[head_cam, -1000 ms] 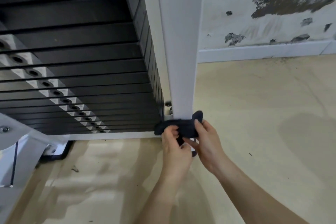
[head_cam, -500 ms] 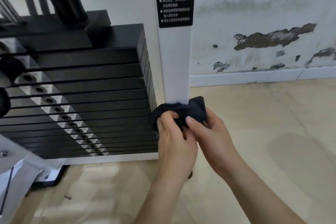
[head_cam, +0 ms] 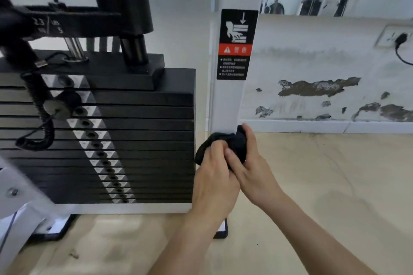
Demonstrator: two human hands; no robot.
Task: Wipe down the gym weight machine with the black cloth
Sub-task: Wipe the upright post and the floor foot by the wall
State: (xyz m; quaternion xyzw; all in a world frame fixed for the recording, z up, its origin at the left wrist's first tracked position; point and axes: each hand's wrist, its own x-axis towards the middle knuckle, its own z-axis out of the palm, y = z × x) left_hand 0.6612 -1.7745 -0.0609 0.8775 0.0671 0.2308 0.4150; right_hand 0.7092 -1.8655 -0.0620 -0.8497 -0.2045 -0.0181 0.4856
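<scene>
Left hand [head_cam: 214, 176] and right hand [head_cam: 248, 167] grip the black cloth [head_cam: 237, 143] (bunched) against the white post [head_cam: 225, 105]; spreading it flatter should wipe better

bright even daylight, soft floor shadows, blurred and bowed left edge.

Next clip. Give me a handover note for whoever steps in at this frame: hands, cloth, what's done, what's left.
Left hand and right hand both grip the black cloth, held against the lower white post beside the weight stack.
Done: cloth has climbed from the post's foot in the last second.
Left, likely: the post above, past the warning label, then the stack.
</scene>
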